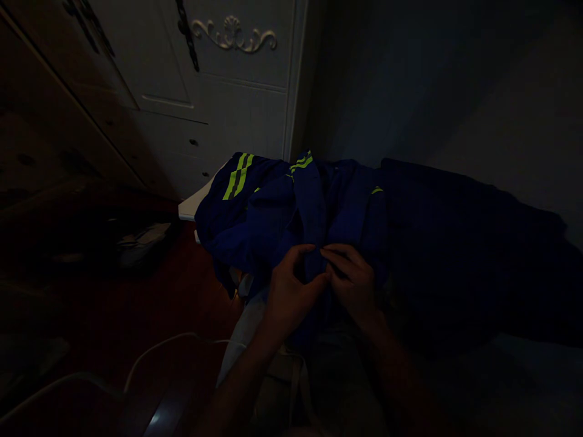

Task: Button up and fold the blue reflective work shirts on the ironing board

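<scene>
A blue work jacket (268, 212) with yellow-green reflective stripes lies bunched up in front of me. My left hand (294, 288) pinches a strip of its cloth between thumb and fingers. Close against it, my right hand (353, 279) grips the same strip from the other side, fingers bent inward. Both hands meet near the lower middle of the jacket. The fingertips partly cover the fabric there, and in the dim light I cannot make out any button or fastener between them.
A white cabinet (246, 103) with carved trim stands behind the jacket. Under the jacket's left side a white tabletop corner (194, 206) sticks out. Dark cloth (473, 243) spreads to the right. A pale cable (159, 344) runs over the reddish floor (200, 285) at left.
</scene>
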{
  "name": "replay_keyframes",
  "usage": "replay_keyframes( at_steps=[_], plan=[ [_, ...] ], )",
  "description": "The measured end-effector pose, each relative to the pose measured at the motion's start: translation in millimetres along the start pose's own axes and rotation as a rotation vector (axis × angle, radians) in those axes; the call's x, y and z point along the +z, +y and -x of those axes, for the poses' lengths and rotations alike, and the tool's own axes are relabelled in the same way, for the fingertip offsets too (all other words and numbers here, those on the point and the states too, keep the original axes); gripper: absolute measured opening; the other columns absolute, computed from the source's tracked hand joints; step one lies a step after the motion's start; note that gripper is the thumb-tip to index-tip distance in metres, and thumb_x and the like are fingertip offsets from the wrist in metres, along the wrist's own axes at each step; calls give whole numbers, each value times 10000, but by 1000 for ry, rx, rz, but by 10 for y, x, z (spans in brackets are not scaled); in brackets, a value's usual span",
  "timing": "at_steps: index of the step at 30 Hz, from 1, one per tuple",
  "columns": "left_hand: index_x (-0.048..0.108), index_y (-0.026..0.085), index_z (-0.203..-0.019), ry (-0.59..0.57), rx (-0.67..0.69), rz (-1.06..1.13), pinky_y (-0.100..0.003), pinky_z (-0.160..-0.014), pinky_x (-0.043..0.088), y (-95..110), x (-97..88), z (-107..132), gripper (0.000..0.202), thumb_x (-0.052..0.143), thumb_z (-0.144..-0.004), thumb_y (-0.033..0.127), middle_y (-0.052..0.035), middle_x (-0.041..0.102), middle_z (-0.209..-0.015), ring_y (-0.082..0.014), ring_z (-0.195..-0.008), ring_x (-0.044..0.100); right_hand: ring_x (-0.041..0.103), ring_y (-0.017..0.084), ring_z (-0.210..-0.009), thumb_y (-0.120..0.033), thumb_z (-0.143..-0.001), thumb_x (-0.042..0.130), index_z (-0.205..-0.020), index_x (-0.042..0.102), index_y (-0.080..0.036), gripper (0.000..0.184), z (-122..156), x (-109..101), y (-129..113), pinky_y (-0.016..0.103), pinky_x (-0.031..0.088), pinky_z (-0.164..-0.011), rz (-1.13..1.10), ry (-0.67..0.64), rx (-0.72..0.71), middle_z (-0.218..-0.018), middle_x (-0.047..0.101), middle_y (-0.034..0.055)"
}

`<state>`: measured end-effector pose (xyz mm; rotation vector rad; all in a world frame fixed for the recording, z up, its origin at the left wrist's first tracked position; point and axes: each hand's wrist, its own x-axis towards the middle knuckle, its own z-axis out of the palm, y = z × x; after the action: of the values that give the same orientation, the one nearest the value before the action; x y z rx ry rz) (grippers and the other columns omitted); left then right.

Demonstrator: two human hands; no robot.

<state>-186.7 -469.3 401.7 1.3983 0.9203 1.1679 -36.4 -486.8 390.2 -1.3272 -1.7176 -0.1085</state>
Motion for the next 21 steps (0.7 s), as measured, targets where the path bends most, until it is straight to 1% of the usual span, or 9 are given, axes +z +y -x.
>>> replay_keyframes(
  at_steps=[3,6,10,13,15,18,21],
  plan=[
    [600,199,-1137,8,22,-45,-331,-914,523,-22,38,20,437,717,-718,160,-50,696,-1111,-196,-1038,657,664,191,-1000,-113,-839,526,-1058,732,-276,342,30,38,64,367,550,-886,-42,-2,48,-1080,704,48],
    [574,195,-1171,-11,34,-49,-342,-944,513,-30,56,24,469,718,-725,166,-64,678,-1157,-201,-1072,646,678,187,-985,-102,-820,526,-1061,729,-266,356,35,40,80,355,552,-895,-96,-19,104,-1045,723,35],
    [541,191,-1238,-21,73,-210,-386,-987,490,20,58,33,558,744,-720,249,-85,642,-1234,-239,-1141,612,682,182,-981,-127,-832,546,-1036,743,-287,326,7,-14,19,352,550,-905,-175,-49,172,-1050,725,17],
    [534,186,-1269,-70,77,-302,-371,-951,512,73,44,35,534,695,-772,295,-78,670,-1199,-235,-1089,645,681,182,-976,-150,-841,567,-1038,751,-300,308,-13,-59,-20,352,554,-897,-212,-66,162,-1052,725,18],
    [560,181,-1257,-94,84,-332,-354,-909,532,94,21,26,497,672,-790,309,-72,696,-1156,-230,-1033,672,682,185,-975,-158,-840,578,-1045,752,-304,307,-22,-84,-27,351,561,-890,-215,-76,147,-1058,724,20],
    [638,172,-1178,-113,79,-347,-327,-850,548,113,-28,-2,438,689,-775,333,-64,725,-1098,-231,-981,690,686,185,-971,-145,-830,579,-1063,748,-312,333,-38,-115,-24,342,573,-873,-195,-121,106,-1062,725,16],
    [699,175,-1082,-138,47,-373,-307,-771,551,142,-69,-30,355,680,-783,364,-50,750,-998,-223,-895,704,688,180,-965,-110,-824,556,-1085,740,-304,373,-64,-138,-21,330,581,-848,-179,-161,12,-1056,725,22]
  ],
)
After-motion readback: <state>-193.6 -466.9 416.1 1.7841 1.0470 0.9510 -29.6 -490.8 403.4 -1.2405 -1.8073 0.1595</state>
